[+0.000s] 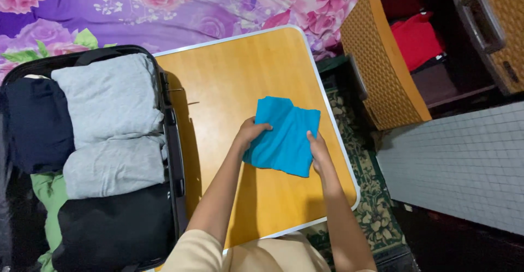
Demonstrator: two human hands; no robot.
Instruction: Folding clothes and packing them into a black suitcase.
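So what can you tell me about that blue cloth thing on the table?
The bright turquoise folded cloth looks like soft fabric, folded into a rough rectangle with a notch along its top edge. It lies tilted on the light wooden table with the white rim. The left hand grips its left edge and the right hand its right edge.

Bare forearms, beige short sleeves

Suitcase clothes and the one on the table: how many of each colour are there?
Grey folded clothes: 2
Dark navy garment: 1
Black garment: 1
Green garment: 1
Blue folded cloth, held by left hand and right hand: 1
Total: 6
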